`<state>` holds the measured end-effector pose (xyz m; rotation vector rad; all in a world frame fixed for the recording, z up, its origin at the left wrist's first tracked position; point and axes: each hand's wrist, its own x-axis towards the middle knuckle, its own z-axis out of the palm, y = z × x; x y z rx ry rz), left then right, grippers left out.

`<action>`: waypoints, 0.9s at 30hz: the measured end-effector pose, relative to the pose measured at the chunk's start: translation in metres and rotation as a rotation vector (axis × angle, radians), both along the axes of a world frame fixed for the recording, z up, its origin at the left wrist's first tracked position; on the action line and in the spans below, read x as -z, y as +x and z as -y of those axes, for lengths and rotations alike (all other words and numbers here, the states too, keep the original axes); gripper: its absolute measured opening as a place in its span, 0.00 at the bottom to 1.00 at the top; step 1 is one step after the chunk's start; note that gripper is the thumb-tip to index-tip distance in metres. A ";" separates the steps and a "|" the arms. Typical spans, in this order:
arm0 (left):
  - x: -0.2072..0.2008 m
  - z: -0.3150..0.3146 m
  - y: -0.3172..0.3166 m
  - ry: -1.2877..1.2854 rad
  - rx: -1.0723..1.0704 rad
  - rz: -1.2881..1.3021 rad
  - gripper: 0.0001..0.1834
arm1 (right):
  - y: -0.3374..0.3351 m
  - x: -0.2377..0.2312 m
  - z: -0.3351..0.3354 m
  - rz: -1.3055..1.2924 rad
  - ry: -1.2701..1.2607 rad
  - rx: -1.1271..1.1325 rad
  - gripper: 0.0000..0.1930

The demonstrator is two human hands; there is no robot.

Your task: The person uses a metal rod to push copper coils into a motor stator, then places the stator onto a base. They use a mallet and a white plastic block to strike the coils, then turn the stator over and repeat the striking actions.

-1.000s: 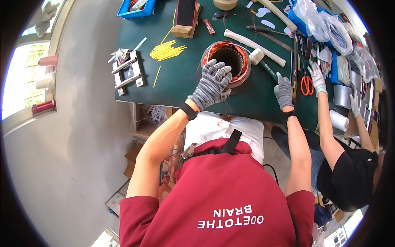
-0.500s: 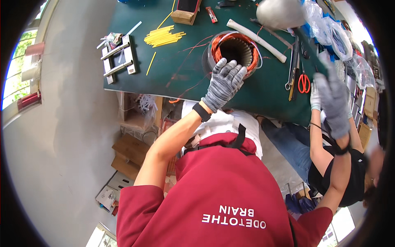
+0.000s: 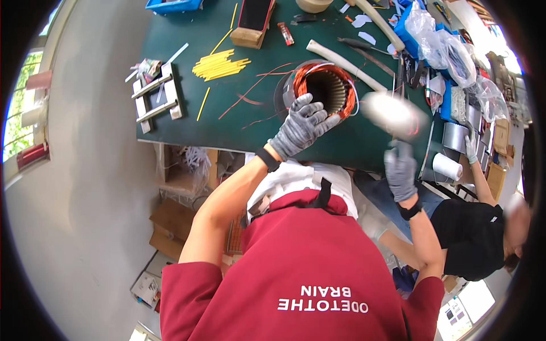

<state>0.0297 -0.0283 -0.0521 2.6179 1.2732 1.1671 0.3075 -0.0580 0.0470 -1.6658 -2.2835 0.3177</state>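
Note:
A motor stator (image 3: 333, 91) with orange copper windings and a slotted inner bore stands on the green table (image 3: 239, 122) in front of me. My gloved left hand (image 3: 301, 122) lies on the stator's near rim, fingers spread over the windings. To the right of it, my gloved right hand (image 3: 401, 173) is closed around the handle of a mallet. The pale, rounded mallet head (image 3: 395, 113) is blurred and hangs above the table beside the stator. Most of the handle is hidden by the hand. Loose copper leads (image 3: 244, 99) trail leftward from the stator.
Yellow sticks (image 3: 219, 67) and a small white frame (image 3: 156, 96) lie on the left. Beyond are a phone (image 3: 256, 14) on a wooden block (image 3: 247, 38) and a white tube (image 3: 347, 65). At right stand bagged parts (image 3: 455, 54); a co-worker (image 3: 472, 233) is close by.
The mallet head has come toward me from the far right of the table. My right hand has moved left and nearer. My left hand remains on the stator rim.

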 end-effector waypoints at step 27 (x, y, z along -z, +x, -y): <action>-0.015 0.026 0.038 -0.170 -0.212 0.029 0.14 | 0.007 -0.094 -0.058 0.567 -0.293 -0.240 0.16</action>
